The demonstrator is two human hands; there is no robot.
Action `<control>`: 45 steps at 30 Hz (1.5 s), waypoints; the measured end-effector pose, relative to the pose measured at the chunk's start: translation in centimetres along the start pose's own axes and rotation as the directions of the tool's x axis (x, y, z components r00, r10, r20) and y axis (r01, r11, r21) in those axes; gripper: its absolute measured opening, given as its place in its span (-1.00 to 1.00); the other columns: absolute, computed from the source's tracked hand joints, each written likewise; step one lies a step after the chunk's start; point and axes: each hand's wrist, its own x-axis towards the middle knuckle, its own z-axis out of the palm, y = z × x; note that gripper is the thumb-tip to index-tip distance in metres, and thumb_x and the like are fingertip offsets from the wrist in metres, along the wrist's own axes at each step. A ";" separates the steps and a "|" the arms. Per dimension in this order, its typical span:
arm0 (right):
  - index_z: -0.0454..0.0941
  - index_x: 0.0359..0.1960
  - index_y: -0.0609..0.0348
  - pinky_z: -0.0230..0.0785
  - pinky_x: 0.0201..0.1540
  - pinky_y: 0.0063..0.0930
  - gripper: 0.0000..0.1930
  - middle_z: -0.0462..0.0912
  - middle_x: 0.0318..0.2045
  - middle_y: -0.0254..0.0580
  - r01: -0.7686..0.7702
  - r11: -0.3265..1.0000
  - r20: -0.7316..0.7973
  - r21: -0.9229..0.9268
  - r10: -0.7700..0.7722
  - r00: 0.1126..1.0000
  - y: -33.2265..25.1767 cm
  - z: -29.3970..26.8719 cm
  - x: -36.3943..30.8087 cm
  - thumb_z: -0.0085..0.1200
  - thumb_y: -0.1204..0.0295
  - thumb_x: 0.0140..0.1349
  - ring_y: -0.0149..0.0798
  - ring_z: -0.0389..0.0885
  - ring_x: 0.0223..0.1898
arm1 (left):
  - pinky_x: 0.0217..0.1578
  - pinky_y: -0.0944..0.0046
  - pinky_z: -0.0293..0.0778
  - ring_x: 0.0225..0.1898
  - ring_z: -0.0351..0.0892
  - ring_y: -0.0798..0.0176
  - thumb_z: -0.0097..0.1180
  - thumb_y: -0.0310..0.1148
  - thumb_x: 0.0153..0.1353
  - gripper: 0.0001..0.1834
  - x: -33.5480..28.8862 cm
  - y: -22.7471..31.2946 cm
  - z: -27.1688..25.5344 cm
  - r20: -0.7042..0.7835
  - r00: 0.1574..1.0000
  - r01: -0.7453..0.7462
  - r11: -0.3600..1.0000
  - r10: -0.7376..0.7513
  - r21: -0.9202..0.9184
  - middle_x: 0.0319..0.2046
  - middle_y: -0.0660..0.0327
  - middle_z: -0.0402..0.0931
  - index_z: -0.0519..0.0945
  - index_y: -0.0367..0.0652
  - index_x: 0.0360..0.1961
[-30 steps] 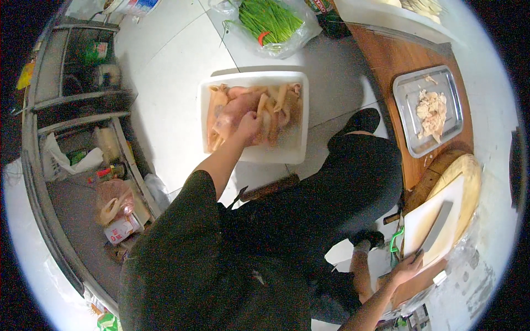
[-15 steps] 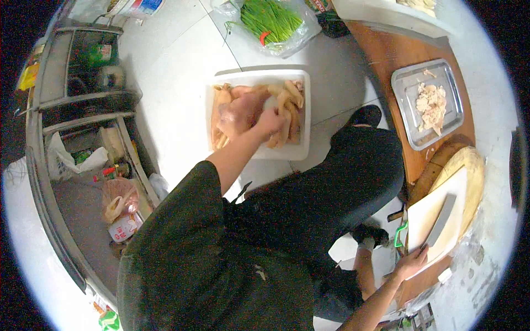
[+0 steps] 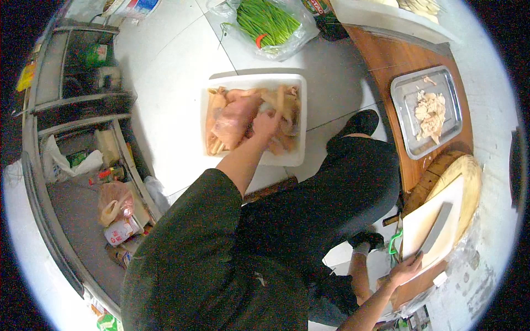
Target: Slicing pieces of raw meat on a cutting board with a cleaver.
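A white tub (image 3: pixel 303 124) on the floor holds raw poultry: a large pinkish piece (image 3: pixel 236 120) and several pale, long pieces around it. My left hand (image 3: pixel 265 127) is down in the tub beside the large piece. Its fingers look curled in among the meat, and what they grip is blurred and partly hidden. At the lower right, my right hand (image 3: pixel 406 270) is closed round the handle of a kitchen knife (image 3: pixel 436 229). The broad grey blade rests over a white cutting board (image 3: pixel 418 230), tilted against a round wooden chopping block (image 3: pixel 471 171).
A metal tray (image 3: pixel 404 124) of pale cut meat (image 3: pixel 430 117) lies on the brown wooden table (image 3: pixel 369 52). Green stalks (image 3: pixel 268 22) with a red chilli (image 3: pixel 260 40) sit in a plastic bag beyond the tub. Left is a grey cabinet (image 3: pixel 83 105) with bags and cans.
My left hand has shifted slightly left and down within the tub, and pieces at the tub's right side have moved. The right hand still holds the knife over the board.
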 end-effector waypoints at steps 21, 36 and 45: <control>0.52 0.25 0.27 0.39 0.15 -0.03 -0.59 0.61 0.04 0.21 0.051 0.999 -0.097 -0.001 -0.051 0.994 -0.7 1.5 -0.4 -0.04 0.40 0.43 0.22 0.56 0.06 | -0.37 0.25 0.48 -0.38 0.53 0.25 0.11 -0.20 0.33 -0.70 1.7 -2.1 -14.2 -0.102 0.863 -0.501 0.816 0.494 -0.286 -0.45 0.22 0.53 0.63 -0.25 -0.16; 0.51 0.28 0.08 0.47 0.12 0.01 -0.55 0.59 0.07 0.23 0.004 1.000 -0.149 -0.029 -0.008 0.989 -1.0 2.7 -0.1 0.09 0.43 0.33 0.25 0.58 0.04 | -0.40 0.28 0.27 -0.50 0.34 0.27 0.00 -0.19 0.43 -0.67 -11.5 19.8 -27.5 0.273 0.796 -0.113 0.576 0.540 -0.810 -0.59 0.26 0.37 0.50 -0.17 -0.43; 0.50 0.20 0.24 0.41 0.06 -0.03 -0.57 0.62 -0.02 0.13 -0.112 0.994 -0.078 0.012 0.113 0.990 -2.3 -4.9 -0.6 0.09 0.44 0.30 0.12 0.59 0.02 | -0.39 0.25 0.42 -0.44 0.55 0.29 0.08 -0.15 0.40 -0.67 -29.9 44.3 -21.2 0.347 0.124 -0.941 0.220 0.930 -0.255 -0.53 0.29 0.58 0.66 -0.21 -0.31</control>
